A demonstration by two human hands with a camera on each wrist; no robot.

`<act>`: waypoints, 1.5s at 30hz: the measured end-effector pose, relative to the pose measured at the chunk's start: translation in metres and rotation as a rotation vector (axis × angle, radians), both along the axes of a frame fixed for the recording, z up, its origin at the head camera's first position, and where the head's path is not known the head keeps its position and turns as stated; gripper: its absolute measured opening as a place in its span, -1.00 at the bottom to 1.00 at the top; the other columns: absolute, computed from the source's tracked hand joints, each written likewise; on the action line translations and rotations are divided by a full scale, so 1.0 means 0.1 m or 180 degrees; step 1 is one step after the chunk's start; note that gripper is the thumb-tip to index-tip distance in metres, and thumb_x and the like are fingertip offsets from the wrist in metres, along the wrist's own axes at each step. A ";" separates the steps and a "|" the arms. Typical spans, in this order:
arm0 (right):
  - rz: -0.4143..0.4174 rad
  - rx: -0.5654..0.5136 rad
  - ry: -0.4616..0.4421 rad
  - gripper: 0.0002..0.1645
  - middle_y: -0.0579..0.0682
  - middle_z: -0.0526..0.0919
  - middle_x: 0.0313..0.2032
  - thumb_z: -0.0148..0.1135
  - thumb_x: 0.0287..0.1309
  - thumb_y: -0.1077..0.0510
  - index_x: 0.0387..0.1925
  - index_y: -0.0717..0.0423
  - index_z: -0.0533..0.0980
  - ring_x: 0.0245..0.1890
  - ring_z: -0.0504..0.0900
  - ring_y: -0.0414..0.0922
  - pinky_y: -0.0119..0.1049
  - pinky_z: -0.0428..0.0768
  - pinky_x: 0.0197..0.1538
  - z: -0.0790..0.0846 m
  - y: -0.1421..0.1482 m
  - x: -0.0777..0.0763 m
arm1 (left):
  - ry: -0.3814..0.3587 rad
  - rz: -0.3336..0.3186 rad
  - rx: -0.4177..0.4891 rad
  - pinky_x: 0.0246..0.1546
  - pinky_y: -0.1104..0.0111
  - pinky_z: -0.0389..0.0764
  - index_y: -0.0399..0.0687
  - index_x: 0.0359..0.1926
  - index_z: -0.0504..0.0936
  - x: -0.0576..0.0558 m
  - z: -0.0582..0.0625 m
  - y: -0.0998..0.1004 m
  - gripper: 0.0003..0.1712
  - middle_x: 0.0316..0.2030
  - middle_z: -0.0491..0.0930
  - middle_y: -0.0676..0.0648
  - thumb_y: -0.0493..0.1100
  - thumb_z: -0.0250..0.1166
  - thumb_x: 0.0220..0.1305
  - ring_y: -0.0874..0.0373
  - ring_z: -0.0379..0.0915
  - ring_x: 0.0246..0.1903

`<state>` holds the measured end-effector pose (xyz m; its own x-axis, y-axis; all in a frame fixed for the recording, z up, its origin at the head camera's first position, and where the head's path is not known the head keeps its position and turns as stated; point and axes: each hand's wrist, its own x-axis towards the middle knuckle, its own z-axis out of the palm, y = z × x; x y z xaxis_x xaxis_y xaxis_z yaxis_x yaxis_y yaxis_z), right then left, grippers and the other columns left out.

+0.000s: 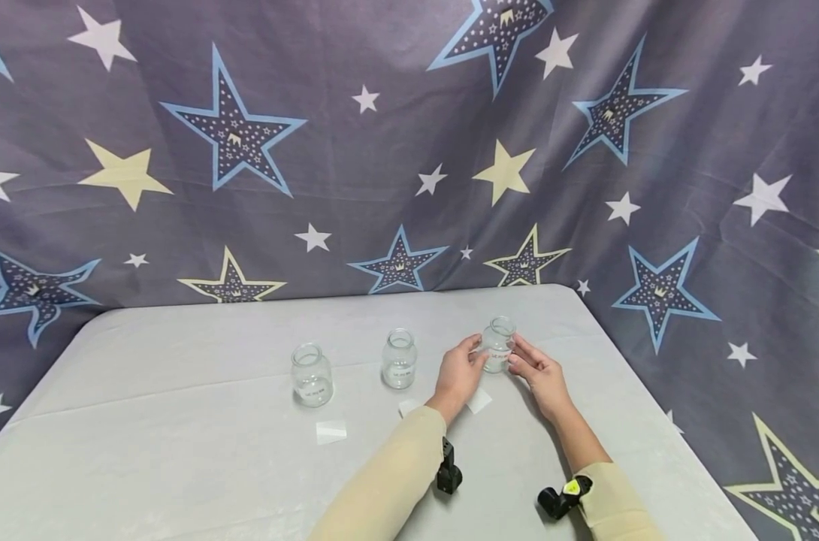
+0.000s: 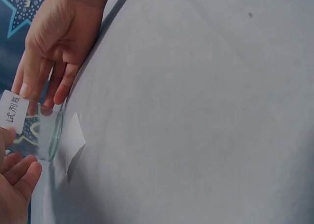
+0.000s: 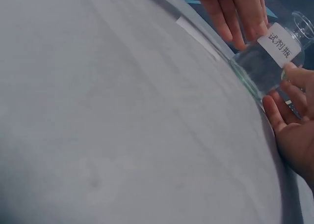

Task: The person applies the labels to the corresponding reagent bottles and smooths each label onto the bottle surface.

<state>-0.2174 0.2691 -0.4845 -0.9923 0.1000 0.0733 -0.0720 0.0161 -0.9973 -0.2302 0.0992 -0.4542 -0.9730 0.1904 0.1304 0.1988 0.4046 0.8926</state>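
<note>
Both hands hold a clear glass reagent bottle at the right of the table. A white label with Chinese characters is on its side, and the bottle looks see-through and uncapped. From the left, my left hand grips it with thumb and fingers, the thumb by the label's edge. My right hand pinches the other side, its thumb over the label. In the left wrist view the bottle's base faces right. Whether the base touches the table cannot be told. A white paper piece lies beside my left wrist.
Two similar labelled glass bottles stand to the left, one in the middle and another farther left. White paper pieces lie nearby, one in front of the left bottle and one partly behind my left sleeve. A star-patterned curtain hangs behind.
</note>
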 end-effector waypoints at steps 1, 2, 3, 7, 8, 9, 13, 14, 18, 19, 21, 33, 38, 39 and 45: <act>-0.0010 -0.0074 -0.0029 -0.35 0.25 0.31 0.27 0.15 0.22 0.23 0.31 0.29 0.21 -0.07 0.56 -0.48 -0.46 0.57 -0.05 0.00 0.00 0.00 | 0.0013 0.0008 0.0033 -0.01 0.36 0.55 -0.16 0.21 0.42 0.00 -0.01 0.00 -0.53 0.13 0.52 -0.14 -0.18 0.17 0.29 0.04 0.55 0.02; -0.0019 -0.0142 -0.0062 -0.35 0.24 0.33 0.27 0.14 0.23 0.23 0.31 0.29 0.21 -0.09 0.57 -0.47 -0.46 0.57 -0.05 0.01 0.00 0.00 | 0.0028 0.0015 0.0063 -0.02 0.37 0.55 -0.17 0.20 0.43 0.00 -0.01 0.00 -0.54 0.12 0.52 -0.15 -0.19 0.17 0.29 0.04 0.56 0.01; -0.0044 -0.0210 -0.0092 -0.36 0.22 0.35 0.26 0.15 0.22 0.23 0.30 0.30 0.22 -0.11 0.58 -0.44 -0.45 0.58 -0.05 0.01 0.00 0.00 | 0.0022 0.0020 0.0081 -0.02 0.38 0.56 -0.17 0.20 0.43 0.00 -0.01 0.00 -0.54 0.12 0.53 -0.14 -0.19 0.18 0.29 0.04 0.56 0.00; -0.0157 -0.0258 -0.0176 -0.34 0.14 0.44 0.21 0.22 0.18 0.16 0.27 0.31 0.27 -0.18 0.61 -0.40 -0.44 0.59 -0.08 0.03 -0.01 -0.01 | -0.0026 0.0028 0.0061 -0.02 0.41 0.55 -0.14 0.21 0.43 -0.01 -0.02 0.01 -0.53 0.14 0.51 -0.11 -0.15 0.17 0.30 0.07 0.56 0.02; -0.0178 -0.0223 -0.0180 -0.33 0.14 0.45 0.21 0.23 0.17 0.13 0.26 0.30 0.28 -0.19 0.62 -0.40 -0.44 0.59 -0.08 0.03 -0.02 -0.01 | -0.0042 0.0029 0.0052 -0.02 0.42 0.55 -0.13 0.22 0.43 -0.01 -0.02 0.01 -0.52 0.15 0.51 -0.10 -0.14 0.17 0.30 0.08 0.55 0.02; -0.0204 -0.0200 -0.0181 -0.32 0.15 0.44 0.21 0.25 0.15 0.11 0.25 0.30 0.30 -0.19 0.62 -0.39 -0.44 0.59 -0.08 0.03 -0.02 -0.01 | -0.0060 0.0029 0.0044 -0.02 0.42 0.54 -0.13 0.23 0.42 -0.01 -0.02 0.01 -0.52 0.16 0.50 -0.10 -0.13 0.16 0.31 0.09 0.55 0.03; -0.0201 -0.0205 -0.0179 -0.32 0.19 0.41 0.23 0.25 0.16 0.12 0.25 0.31 0.29 -0.19 0.63 -0.39 -0.44 0.59 -0.06 0.03 -0.03 -0.01 | -0.0047 0.0027 0.0071 -0.01 0.40 0.54 -0.15 0.23 0.42 0.00 -0.01 0.01 -0.51 0.16 0.50 -0.10 -0.13 0.17 0.30 0.08 0.55 0.03; -0.0169 -0.0226 -0.0172 -0.34 0.21 0.38 0.24 0.23 0.17 0.15 0.25 0.32 0.28 -0.17 0.62 -0.39 -0.44 0.59 -0.06 0.03 -0.02 -0.01 | -0.0059 0.0031 0.0090 -0.01 0.40 0.54 -0.15 0.23 0.41 0.00 -0.02 0.01 -0.51 0.16 0.50 -0.10 -0.13 0.17 0.30 0.07 0.54 0.03; -0.0057 -0.0246 -0.0142 -0.37 0.31 0.31 0.25 0.17 0.18 0.31 0.26 0.37 0.24 -0.12 0.59 -0.42 -0.47 0.58 -0.08 0.02 -0.01 0.00 | -0.0071 0.0054 0.0134 -0.01 0.38 0.55 -0.13 0.23 0.42 0.00 -0.05 0.01 -0.50 0.15 0.51 -0.10 -0.19 0.20 0.26 0.05 0.54 0.03; -0.0043 -0.0225 -0.0137 -0.36 0.32 0.30 0.25 0.17 0.16 0.34 0.27 0.37 0.24 -0.11 0.58 -0.44 -0.48 0.58 -0.08 0.01 -0.01 0.00 | -0.0085 0.0065 0.0137 -0.01 0.38 0.55 -0.11 0.23 0.42 0.00 -0.06 0.01 -0.49 0.15 0.51 -0.10 -0.21 0.21 0.25 0.05 0.54 0.04; -0.0040 -0.0141 -0.0131 -0.35 0.35 0.29 0.25 0.17 0.14 0.36 0.27 0.36 0.24 -0.10 0.56 -0.48 -0.51 0.57 -0.08 0.01 -0.02 0.00 | -0.0085 0.0096 0.0140 -0.02 0.38 0.55 -0.09 0.22 0.43 0.00 -0.07 0.03 -0.49 0.13 0.52 -0.10 -0.24 0.23 0.22 0.04 0.54 0.03; -0.0111 -0.0010 -0.0122 -0.35 0.33 0.31 0.23 0.21 0.14 0.32 0.27 0.33 0.26 -0.10 0.55 -0.51 -0.51 0.57 -0.08 -0.01 -0.03 -0.02 | 0.0057 0.0177 0.0169 -0.05 0.39 0.57 -0.07 0.17 0.46 0.02 -0.07 0.02 -0.51 0.05 0.57 -0.15 -0.23 0.27 0.19 0.05 0.58 -0.03; -0.0162 -0.0020 -0.0181 -0.33 0.35 0.33 0.21 0.25 0.11 0.31 0.25 0.37 0.27 -0.12 0.56 -0.51 -0.51 0.57 -0.09 -0.01 -0.03 -0.02 | -0.0064 0.0130 0.0107 -0.02 0.34 0.56 -0.10 0.16 0.46 0.02 -0.07 0.00 -0.53 0.05 0.57 -0.18 -0.20 0.26 0.21 0.01 0.57 -0.03; -0.0179 -0.0014 -0.0200 -0.33 0.35 0.34 0.21 0.26 0.10 0.30 0.24 0.37 0.27 -0.12 0.56 -0.51 -0.51 0.57 -0.09 0.00 -0.04 -0.02 | -0.0091 0.0123 0.0090 -0.02 0.32 0.56 -0.11 0.15 0.46 0.02 -0.07 -0.01 -0.53 0.05 0.57 -0.18 -0.19 0.26 0.21 0.01 0.57 -0.02; -0.0215 0.0030 -0.0304 -0.28 0.18 0.50 0.15 0.31 0.05 0.28 0.25 0.33 0.28 -0.13 0.56 -0.49 -0.50 0.57 -0.07 0.02 -0.04 0.00 | -0.0111 0.0111 -0.0094 -0.06 0.33 0.57 -0.12 0.10 0.50 0.05 -0.07 -0.06 -0.58 -0.03 0.61 -0.14 -0.13 0.26 0.22 0.06 0.59 -0.07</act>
<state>-0.2176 0.2656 -0.4825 -0.9858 0.1665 -0.0201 0.0250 0.0272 -0.9993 -0.2253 0.0935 -0.4607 -0.9830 0.1595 0.0911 0.1530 0.4369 0.8864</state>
